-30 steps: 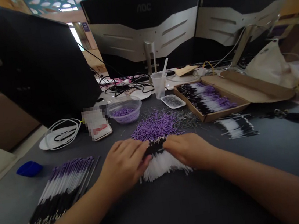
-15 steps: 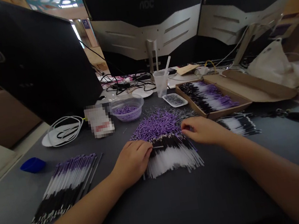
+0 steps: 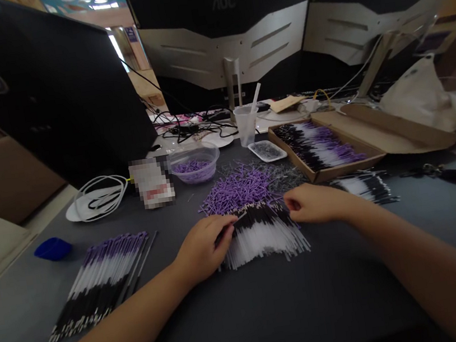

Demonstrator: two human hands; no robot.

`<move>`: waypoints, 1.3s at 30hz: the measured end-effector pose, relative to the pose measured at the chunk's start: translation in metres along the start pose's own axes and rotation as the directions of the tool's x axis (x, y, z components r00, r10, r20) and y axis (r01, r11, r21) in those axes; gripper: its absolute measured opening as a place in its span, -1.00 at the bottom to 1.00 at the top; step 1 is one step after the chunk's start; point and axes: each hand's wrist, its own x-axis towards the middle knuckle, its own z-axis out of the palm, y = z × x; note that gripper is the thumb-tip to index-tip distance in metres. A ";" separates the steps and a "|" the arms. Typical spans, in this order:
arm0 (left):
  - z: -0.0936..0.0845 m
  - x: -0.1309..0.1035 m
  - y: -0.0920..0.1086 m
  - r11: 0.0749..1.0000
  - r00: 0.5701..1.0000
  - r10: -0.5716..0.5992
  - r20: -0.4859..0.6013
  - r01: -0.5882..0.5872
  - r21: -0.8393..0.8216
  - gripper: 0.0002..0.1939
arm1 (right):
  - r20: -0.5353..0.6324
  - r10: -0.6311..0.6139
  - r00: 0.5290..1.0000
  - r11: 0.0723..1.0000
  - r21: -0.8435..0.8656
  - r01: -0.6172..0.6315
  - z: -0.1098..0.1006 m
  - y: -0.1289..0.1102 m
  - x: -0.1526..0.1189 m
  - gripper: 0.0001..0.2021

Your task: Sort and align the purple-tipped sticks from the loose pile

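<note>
My left hand [image 3: 207, 247] is closed at the left edge of a fanned row of thin black-and-white sticks [image 3: 258, 237]. Between its thumb and fingers is a thin pale stick [image 3: 240, 215], whose end pokes out to the right. My right hand [image 3: 311, 203] is at the row's right edge, fingers curled in; whatever they may hold is hidden. Just behind the row lies a heap of small purple pieces [image 3: 238, 186], with a scatter of grey pieces [image 3: 286, 177] to its right.
Purple-tipped sticks [image 3: 102, 276] lie on the left near a blue cup [image 3: 53, 249]. Behind are a clear bowl [image 3: 196, 167] of purple pieces, a white tray [image 3: 267, 151] and a plastic cup [image 3: 246, 126]. An open cardboard box [image 3: 340, 169] of sticks and loose sticks [image 3: 364, 188] are on the right.
My right hand has moved slightly right, away from the heap, its fingers curled tighter. My left thumb has shifted, and the pale stick now tilts upward to the right.
</note>
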 end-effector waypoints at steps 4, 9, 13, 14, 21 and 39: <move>-0.001 0.000 0.007 0.999 0.999 -0.018 -0.028 0.017 -0.040 -0.76 | -0.246 -0.135 0.960 0.985 0.072 0.157 0.002 -0.006 0.001 -0.96; -0.001 -0.001 0.012 0.998 1.000 0.004 -0.017 -0.005 -0.057 -0.80 | -0.340 -0.126 0.932 0.842 0.460 0.282 0.012 -0.022 0.001 -0.87; 0.000 -0.001 0.010 0.998 1.000 0.019 0.012 -0.018 -0.065 -0.80 | -0.250 -0.110 0.962 0.547 0.793 0.269 0.021 -0.042 -0.001 -0.66; 0.000 -0.001 0.010 0.998 1.000 0.019 0.015 -0.018 -0.065 -0.80 | -0.240 -0.113 0.964 0.487 0.832 0.264 0.023 -0.047 -0.003 -0.72; 0.001 -0.003 0.012 0.995 0.998 0.047 0.050 -0.042 -0.093 -0.78 | -0.287 -0.102 0.953 0.163 0.940 0.300 0.035 -0.066 -0.008 -0.82; 0.000 -0.003 0.019 0.986 1.000 0.011 -0.002 -0.011 -0.165 -0.81 | -0.303 -0.162 0.939 -0.011 0.952 0.306 0.032 -0.064 -0.011 -0.83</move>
